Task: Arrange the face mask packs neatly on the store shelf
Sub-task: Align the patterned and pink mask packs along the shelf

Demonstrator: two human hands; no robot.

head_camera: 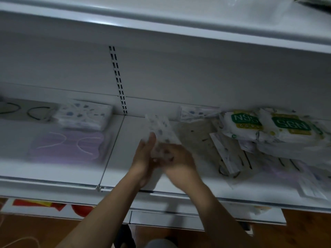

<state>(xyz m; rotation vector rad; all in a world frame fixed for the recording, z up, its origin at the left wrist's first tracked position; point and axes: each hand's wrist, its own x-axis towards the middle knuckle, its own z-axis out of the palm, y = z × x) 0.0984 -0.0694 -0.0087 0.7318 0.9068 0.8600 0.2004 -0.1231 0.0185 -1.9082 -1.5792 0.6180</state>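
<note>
A white face mask pack with blue spots (161,130) is held tilted above the middle of the white store shelf (125,176). My left hand (143,158) grips its left side, thumb up along the pack. My right hand (177,158) holds its lower end from the right. On the shelf's left lie a lilac mask pack (69,145), a spotted white pack (84,114) and a grey pack with black loops (23,109). On the right, two white N95 packs (268,126) sit on a loose heap of packs (232,156).
The upper shelf's edge (161,27) overhangs close above. A slotted upright (119,81) runs down the back panel. A shelf divider seam (111,153) splits left and right bays. Below are a lower shelf with red items (53,205) and wooden floor (35,230).
</note>
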